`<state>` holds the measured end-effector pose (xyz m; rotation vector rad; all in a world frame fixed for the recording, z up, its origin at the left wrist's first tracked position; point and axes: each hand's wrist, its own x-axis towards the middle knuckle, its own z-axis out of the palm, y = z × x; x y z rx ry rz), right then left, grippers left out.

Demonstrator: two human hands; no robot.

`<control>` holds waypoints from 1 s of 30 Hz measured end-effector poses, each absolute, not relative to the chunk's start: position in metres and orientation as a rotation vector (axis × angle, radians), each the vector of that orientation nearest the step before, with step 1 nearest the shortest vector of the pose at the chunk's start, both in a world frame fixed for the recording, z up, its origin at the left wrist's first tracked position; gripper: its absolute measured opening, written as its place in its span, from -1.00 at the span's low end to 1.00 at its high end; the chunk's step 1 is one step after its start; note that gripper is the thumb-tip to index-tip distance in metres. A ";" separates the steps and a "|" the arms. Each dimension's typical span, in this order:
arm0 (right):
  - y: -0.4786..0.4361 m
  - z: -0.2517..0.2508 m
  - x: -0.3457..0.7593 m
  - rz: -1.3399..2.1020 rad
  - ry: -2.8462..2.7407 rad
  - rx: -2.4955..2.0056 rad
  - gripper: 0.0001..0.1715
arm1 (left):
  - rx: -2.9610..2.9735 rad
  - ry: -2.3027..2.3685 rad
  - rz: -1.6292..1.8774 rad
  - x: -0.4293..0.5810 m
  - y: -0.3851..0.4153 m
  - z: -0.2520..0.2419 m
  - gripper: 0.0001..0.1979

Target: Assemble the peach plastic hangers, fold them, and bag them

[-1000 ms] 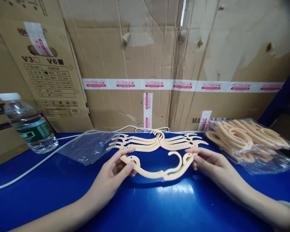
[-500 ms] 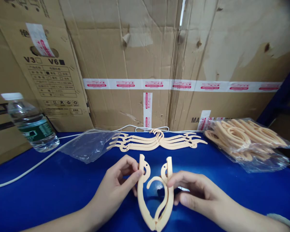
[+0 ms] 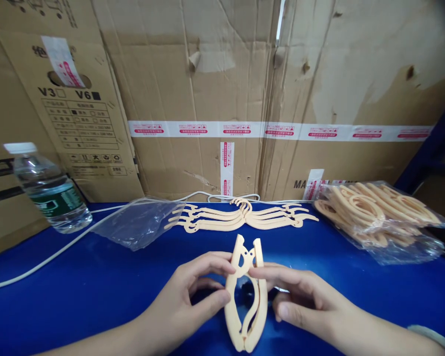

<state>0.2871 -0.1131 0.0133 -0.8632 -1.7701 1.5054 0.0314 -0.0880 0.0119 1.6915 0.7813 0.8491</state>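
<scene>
A folding beige hanger (image 3: 232,309) stands in front of me with its two arms folded nearly together and its tips pointing away. My left hand (image 3: 203,287) has its fingertips and thumb against the outer side of the left arm. On the other side, the index finger of my right hand (image 3: 300,291) rests on the right arm near its upper part, while the thumb is off it. The hanger's hook lies between the two arms. Behind it, several unfolded hangers (image 3: 222,226) lie in an overlapping row.
Bagged beige hangers (image 3: 374,212) lie at the right on the blue table (image 3: 107,291). At the left are an empty clear bag (image 3: 137,227), a water bottle (image 3: 54,193) and a white cable (image 3: 40,264). Cardboard (image 3: 193,94) stands along the back.
The hanger's two arms have come closer together, the left one moving right. My left hand has shifted right with it; my right hand has barely moved.
</scene>
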 end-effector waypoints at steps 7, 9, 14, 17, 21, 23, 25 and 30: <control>-0.113 0.013 0.288 1.559 -1.738 -0.788 -0.49 | 1.657 0.779 0.830 0.033 -0.086 0.010 -0.76; -0.113 0.014 0.288 1.586 -1.727 -0.748 -0.49 | 1.658 0.773 0.818 0.032 -0.086 0.009 -0.73; -0.117 0.023 0.289 1.532 -1.880 -0.749 -0.53 | 1.751 0.698 0.760 0.030 -0.090 0.007 -0.59; -0.121 0.027 0.289 1.238 -2.081 -0.909 -0.53 | 1.937 0.755 0.752 0.026 -0.094 0.007 -0.48; -0.122 0.020 0.289 0.747 -2.273 -0.977 -0.42 | 2.167 0.873 0.702 0.024 -0.095 0.007 -0.40; -0.119 0.013 0.289 0.589 -2.274 -0.996 -0.38 | 2.217 0.913 0.716 0.025 -0.094 0.006 -0.37; -0.115 0.007 0.290 0.544 -2.255 -1.046 -0.40 | 2.247 0.954 0.738 0.025 -0.093 0.006 -0.40; -0.108 0.005 0.292 0.564 -2.228 -1.090 -0.48 | 2.290 1.004 0.784 0.027 -0.091 0.009 -0.70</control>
